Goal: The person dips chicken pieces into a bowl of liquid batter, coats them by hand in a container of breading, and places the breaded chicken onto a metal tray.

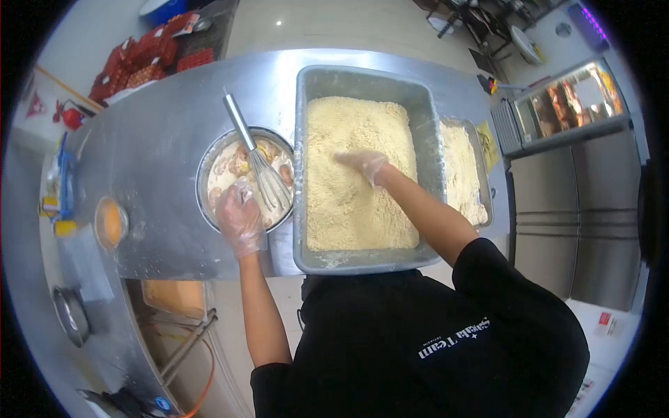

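Note:
My left hand (240, 217), in a clear plastic glove, is over the near left part of a round metal bowl (202, 182). Its fingers are curled, and whatever they may hold is hidden. Pale liquid batter with several pieces that look like raw meat (230, 166) fills the bowl. A wire whisk (270, 180) leans in it beside my left hand, its handle over the far rim. My gloved right hand (364, 164) reaches into a large grey tub (301, 230) of yellowish flour (355, 216). Its fingers lie stretched out at the flour's surface, the tips dusted over.
Right of the tub stands a metal tray (486, 174) with floured pieces. A small bowl of orange powder (111, 223) sits at the left on the steel counter (164, 167). Red mesh sacks (146, 52) lie beyond the counter, and a glass display case (568, 101) stands at the right.

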`<state>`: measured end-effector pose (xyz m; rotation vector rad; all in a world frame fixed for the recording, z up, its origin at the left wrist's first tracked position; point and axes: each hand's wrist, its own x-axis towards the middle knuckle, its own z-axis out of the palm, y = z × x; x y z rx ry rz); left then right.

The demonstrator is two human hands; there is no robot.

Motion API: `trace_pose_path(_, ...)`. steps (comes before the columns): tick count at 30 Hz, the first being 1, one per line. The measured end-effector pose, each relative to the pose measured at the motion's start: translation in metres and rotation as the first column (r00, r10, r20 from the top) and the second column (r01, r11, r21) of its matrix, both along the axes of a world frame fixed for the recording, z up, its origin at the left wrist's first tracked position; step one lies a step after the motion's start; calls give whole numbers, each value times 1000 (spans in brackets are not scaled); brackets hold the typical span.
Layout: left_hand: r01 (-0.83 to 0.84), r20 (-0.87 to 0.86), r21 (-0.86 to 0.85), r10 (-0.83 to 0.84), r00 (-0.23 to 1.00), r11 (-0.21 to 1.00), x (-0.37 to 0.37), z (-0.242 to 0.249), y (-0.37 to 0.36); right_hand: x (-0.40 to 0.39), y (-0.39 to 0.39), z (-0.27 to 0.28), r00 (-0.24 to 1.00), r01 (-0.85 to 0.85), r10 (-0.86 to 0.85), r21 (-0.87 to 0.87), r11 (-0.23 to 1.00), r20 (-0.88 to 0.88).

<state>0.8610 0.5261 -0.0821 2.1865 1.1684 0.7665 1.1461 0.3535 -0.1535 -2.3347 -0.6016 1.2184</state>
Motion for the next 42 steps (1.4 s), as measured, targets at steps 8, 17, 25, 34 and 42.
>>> trace_pose_path(8,56,11,-37,-55,998,998,-1,-8,1,-28,-47,50,999,-22,0,479,878,46)
trace_pose_path(17,107,-74,-123,-117,990,987,1,11,-6,0,-101,175,904,406,-333,780,476,-268)
trace_pose_path(25,142,-150,-133,-161,975,981,-3,-14,15,68,-245,192,739,425,-673,765,484,15)
trace_pose_path(34,98,-255,-45,-106,961,994,6,-1,1,80,-356,67,263,807,-896,591,1,-358)
trace_pose_path(42,115,-293,-122,-147,945,986,11,16,-6,68,-389,-48,-115,883,-746,276,-379,-656)
